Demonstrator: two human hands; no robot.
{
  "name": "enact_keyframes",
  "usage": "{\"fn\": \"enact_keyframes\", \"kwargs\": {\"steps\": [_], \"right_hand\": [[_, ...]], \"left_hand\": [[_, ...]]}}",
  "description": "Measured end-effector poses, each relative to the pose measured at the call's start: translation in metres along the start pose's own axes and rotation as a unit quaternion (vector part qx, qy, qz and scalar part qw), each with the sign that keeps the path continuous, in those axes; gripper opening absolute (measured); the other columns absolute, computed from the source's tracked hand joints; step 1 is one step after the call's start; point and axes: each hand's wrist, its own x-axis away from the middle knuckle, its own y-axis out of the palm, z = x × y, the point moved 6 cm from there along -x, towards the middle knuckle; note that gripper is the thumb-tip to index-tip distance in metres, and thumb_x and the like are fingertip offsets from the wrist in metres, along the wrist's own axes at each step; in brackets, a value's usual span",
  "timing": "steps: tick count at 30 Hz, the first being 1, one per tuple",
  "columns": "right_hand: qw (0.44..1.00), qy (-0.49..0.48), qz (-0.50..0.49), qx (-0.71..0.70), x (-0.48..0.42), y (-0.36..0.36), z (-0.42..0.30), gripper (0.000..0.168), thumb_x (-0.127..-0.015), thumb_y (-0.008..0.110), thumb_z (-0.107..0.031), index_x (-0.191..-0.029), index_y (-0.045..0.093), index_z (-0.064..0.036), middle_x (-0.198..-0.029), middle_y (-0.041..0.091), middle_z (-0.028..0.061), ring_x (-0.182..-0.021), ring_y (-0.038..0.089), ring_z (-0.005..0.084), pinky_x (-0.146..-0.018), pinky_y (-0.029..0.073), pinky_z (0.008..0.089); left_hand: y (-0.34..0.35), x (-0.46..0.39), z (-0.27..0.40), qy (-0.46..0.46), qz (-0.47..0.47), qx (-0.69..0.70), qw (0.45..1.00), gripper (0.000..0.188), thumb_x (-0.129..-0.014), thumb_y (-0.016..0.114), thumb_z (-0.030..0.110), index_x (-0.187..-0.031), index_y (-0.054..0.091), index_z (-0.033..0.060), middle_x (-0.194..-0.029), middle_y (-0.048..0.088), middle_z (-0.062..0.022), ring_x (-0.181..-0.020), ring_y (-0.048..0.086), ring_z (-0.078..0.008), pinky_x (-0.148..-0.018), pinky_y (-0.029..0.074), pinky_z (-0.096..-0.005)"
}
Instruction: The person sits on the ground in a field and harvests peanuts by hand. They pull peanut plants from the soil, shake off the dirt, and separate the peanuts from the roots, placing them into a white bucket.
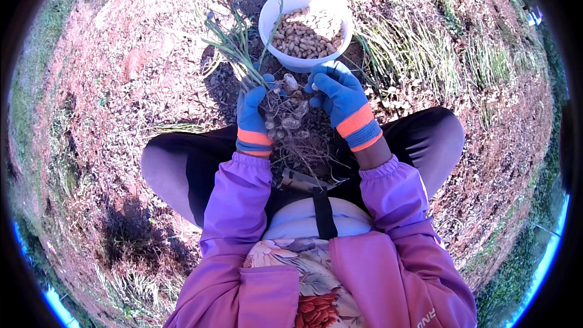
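My left hand [252,107], in a blue glove with an orange-banded cuff, grips a peanut plant by the base of its green stems [239,61]. The roots and a cluster of soil-covered peanut pods [289,116] hang between my two hands. Just right of the cluster, my right hand [339,91], gloved the same way, pinches a small pale peanut pod [314,86] at its fingertips. Directly beyond that hand stands a white plastic tub [296,63], partly filled with picked peanuts [305,38]. One long stem arches across the tub's left rim.
Pulled plants with green stems [410,50] lie in a row to the right of the tub. Dry leaf litter and soil [136,54] surround me. My crossed legs [432,146] frame the work space, with loose roots [300,155] between them.
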Motion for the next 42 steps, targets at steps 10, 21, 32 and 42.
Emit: {"fn": "enact_keyframes", "kwargs": {"steps": [10, 21, 32, 42], "right_hand": [[0.965, -0.070, -0.136, 0.214, -0.015, 0.019, 0.015, 0.030, -0.080, 0.063, -0.013, -0.107, 0.056, -0.003, -0.086, 0.057, 0.0009, -0.078, 0.053, 0.0073, -0.070, 0.045, 0.0230], [0.987, 0.087, -0.102, 0.084, -0.010, 0.019, 0.014, 0.020, -0.085, 0.053, -0.005, -0.105, 0.056, 0.000, -0.083, 0.062, 0.0052, -0.067, 0.057, 0.0098, -0.056, 0.046, 0.0212], [0.997, -0.059, 0.006, 0.050, -0.088, -0.017, -0.027, 0.040, -0.082, 0.061, -0.017, -0.114, 0.048, 0.003, -0.095, 0.058, 0.0099, -0.076, 0.056, 0.0141, -0.061, 0.045, 0.0249], [0.935, -0.121, -0.110, 0.316, -0.023, 0.027, -0.032, 0.027, -0.081, 0.061, -0.017, -0.103, 0.058, -0.001, -0.085, 0.058, 0.0000, -0.073, 0.052, 0.0062, -0.065, 0.045, 0.0217]], "left_hand": [[0.023, 0.011, 0.003, -0.045, 0.007, 0.013, 0.999, 0.032, -0.076, 0.051, 0.011, -0.105, 0.052, -0.0015, -0.096, 0.059, -0.0116, -0.086, 0.060, -0.0215, -0.078, 0.050, -0.0328], [0.020, 0.010, -0.007, -0.062, -0.046, 0.018, 0.997, 0.037, -0.075, 0.057, 0.014, -0.107, 0.051, -0.0017, -0.093, 0.059, -0.0138, -0.081, 0.060, -0.0241, -0.071, 0.053, -0.0373], [0.029, 0.002, 0.017, -0.025, -0.111, 0.122, 0.986, 0.037, -0.077, 0.056, 0.023, -0.105, 0.047, 0.0001, -0.088, 0.053, -0.0083, -0.083, 0.055, -0.0240, -0.079, 0.044, -0.0366], [0.014, -0.002, 0.022, -0.004, -0.078, 0.157, 0.984, 0.037, -0.081, 0.053, 0.024, -0.109, 0.049, -0.0006, -0.091, 0.058, -0.0120, -0.084, 0.057, -0.0243, -0.076, 0.049, -0.0374]]}}
